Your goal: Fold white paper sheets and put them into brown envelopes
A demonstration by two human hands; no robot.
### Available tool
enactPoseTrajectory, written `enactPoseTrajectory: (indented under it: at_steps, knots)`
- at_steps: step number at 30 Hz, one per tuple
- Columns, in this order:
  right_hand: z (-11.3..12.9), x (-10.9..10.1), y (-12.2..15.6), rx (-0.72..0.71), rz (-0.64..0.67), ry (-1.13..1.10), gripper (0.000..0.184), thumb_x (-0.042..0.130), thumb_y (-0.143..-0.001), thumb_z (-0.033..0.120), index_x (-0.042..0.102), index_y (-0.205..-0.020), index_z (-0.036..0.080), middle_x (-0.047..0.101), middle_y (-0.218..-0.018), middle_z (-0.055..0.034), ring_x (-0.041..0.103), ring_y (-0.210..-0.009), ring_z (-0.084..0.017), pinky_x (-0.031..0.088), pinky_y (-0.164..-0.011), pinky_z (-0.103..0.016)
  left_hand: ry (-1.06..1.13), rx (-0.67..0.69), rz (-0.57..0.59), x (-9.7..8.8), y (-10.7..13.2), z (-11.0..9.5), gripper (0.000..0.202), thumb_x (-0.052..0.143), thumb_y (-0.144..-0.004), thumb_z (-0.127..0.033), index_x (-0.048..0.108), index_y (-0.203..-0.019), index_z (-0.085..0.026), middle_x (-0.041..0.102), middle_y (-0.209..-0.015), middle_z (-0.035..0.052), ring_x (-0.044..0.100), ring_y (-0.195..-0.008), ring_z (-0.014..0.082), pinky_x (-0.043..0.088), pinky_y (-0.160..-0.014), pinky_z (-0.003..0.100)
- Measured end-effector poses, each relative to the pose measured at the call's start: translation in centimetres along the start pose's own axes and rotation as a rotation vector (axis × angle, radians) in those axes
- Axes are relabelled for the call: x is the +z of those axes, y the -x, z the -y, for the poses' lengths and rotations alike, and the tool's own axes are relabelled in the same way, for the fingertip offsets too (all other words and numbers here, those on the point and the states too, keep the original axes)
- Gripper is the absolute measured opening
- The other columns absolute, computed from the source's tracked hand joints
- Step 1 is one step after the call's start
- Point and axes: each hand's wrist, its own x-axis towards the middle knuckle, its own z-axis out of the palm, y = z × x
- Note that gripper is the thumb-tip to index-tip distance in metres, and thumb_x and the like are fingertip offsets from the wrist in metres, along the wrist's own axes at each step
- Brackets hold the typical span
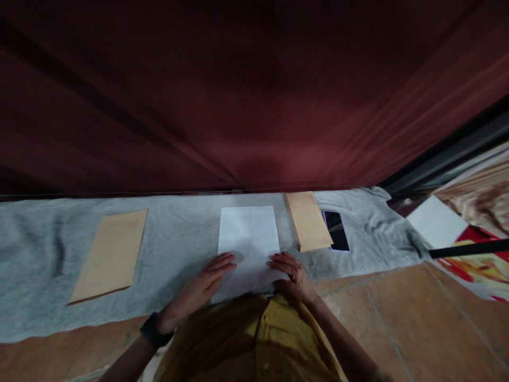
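Note:
A white sheet of paper (pixel 248 239) lies on a grey cloth (pixel 178 239) in front of me. My left hand (pixel 202 289) rests flat with fingers stretched out on the sheet's lower left edge. My right hand (pixel 292 276) sits on the sheet's lower right corner with fingers curled down onto it. A brown envelope (pixel 109 254) lies alone to the left. A stack of brown envelopes (pixel 308 220) lies just right of the sheet.
A dark phone (pixel 336 230) lies beside the envelope stack. A dark red curtain (pixel 238 106) hangs behind the cloth. Tiled floor (pixel 397 318) extends to the right, with white paper (pixel 436 223) and a black bar (pixel 469 249) at far right.

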Motion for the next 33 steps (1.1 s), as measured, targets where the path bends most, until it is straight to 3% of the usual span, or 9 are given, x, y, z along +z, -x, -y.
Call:
enactPoseTrajectory:
  at_steps: [4,7,12,14,16,19,24,28,33]
  knots:
    - [-0.3,0.2,-0.1,-0.016,-0.045,-0.072,0.037,0.053,-0.103,0.046,0.07,-0.133,0.031,0.071,-0.136,-0.0065,0.063,-0.13,-0.025,0.04,-0.12,-0.054,-0.021,0.003,-0.019,-1.0,2.1,0.7,0.067,0.04,-0.089,-0.004,0.059,-0.145,-0.035,0.056,-0.155,-0.0027,0.049,-0.146,0.0171,0.043,-0.122,0.042]
    - [-0.3,0.2,-0.2,-0.01,-0.06,-0.075,0.035,0.06,-0.099,0.044,0.073,-0.128,0.03,0.073,-0.133,-0.0073,0.064,-0.128,-0.026,0.04,-0.119,-0.056,-0.083,0.021,-0.012,-0.8,1.4,0.7,0.07,0.047,-0.083,-0.003,0.06,-0.144,-0.036,0.06,-0.151,-0.0023,0.048,-0.146,0.0186,0.039,-0.125,0.05]
    - [0.7,-0.8,-0.8,0.008,-0.031,-0.124,0.031,0.06,-0.1,0.046,0.076,-0.12,0.028,0.075,-0.127,-0.0075,0.068,-0.122,-0.026,0.045,-0.115,-0.053,-0.015,-0.01,-0.025,0.1,-0.7,0.6,0.041,0.052,-0.092,-0.017,0.075,-0.123,-0.033,0.072,-0.136,0.0002,0.058,-0.137,0.0208,0.039,-0.124,0.052]
    - [1.2,-1.2,-1.1,0.056,-0.034,-0.156,0.033,0.053,-0.104,0.046,0.076,-0.119,0.029,0.077,-0.123,-0.006,0.069,-0.119,-0.025,0.05,-0.111,-0.049,0.053,-0.074,-0.106,0.3,-1.1,0.7,0.03,0.053,-0.097,-0.034,0.078,-0.114,-0.03,0.077,-0.124,0.0021,0.066,-0.124,0.0221,0.048,-0.116,0.047]
    - [1.6,-1.1,-1.5,0.137,-0.095,-0.136,0.034,0.05,-0.106,0.048,0.075,-0.119,0.029,0.077,-0.118,-0.0054,0.07,-0.115,-0.025,0.054,-0.106,-0.046,0.101,-0.165,-0.225,0.4,-1.3,0.7,0.035,0.053,-0.097,-0.049,0.079,-0.106,-0.027,0.08,-0.111,0.0036,0.071,-0.11,0.023,0.056,-0.104,0.042]
    - [1.7,-0.3,-2.2,0.237,-0.226,-0.067,0.038,0.048,-0.105,0.052,0.074,-0.114,0.026,0.077,-0.108,-0.0076,0.072,-0.104,-0.026,0.058,-0.096,-0.041,0.109,-0.298,-0.415,0.8,-1.9,0.7,0.038,0.054,-0.095,-0.056,0.077,-0.092,-0.025,0.079,-0.095,0.0042,0.072,-0.093,0.0227,0.059,-0.088,0.037]
    - [1.5,0.7,-4.3,0.359,-0.311,0.026,0.04,0.043,-0.105,0.052,0.069,-0.097,0.023,0.073,-0.088,-0.0066,0.07,-0.083,-0.024,0.057,-0.077,-0.034,0.051,-0.454,-0.559,1.4,-3.4,0.1,0.034,0.052,-0.095,-0.052,0.067,-0.081,-0.024,0.073,-0.079,0.0013,0.066,-0.076,0.0192,0.052,-0.075,0.031]
    - [1.5,0.8,-5.8,0.443,-0.317,0.148,0.039,0.042,-0.105,0.05,0.066,-0.09,0.023,0.073,-0.083,-0.006,0.069,-0.074,-0.022,0.054,-0.071,-0.031,0.004,-0.513,-0.563,1.2,-4.7,-0.4,0.034,0.052,-0.096,-0.049,0.061,-0.074,-0.024,0.064,-0.068,-0.0012,0.058,-0.064,0.016,0.043,-0.066,0.028]
    - [1.7,0.6,-7.1,0.533,-0.278,0.273,0.036,0.043,-0.105,0.045,0.069,-0.095,0.021,0.074,-0.083,-0.0066,0.07,-0.075,-0.021,0.049,-0.067,-0.027,-0.014,-0.652,-0.518,0.5,-6.2,-0.8,0.028,0.054,-0.097,-0.044,0.063,-0.082,-0.023,0.065,-0.072,-0.001,0.056,-0.062,0.0146,0.034,-0.06,0.026]
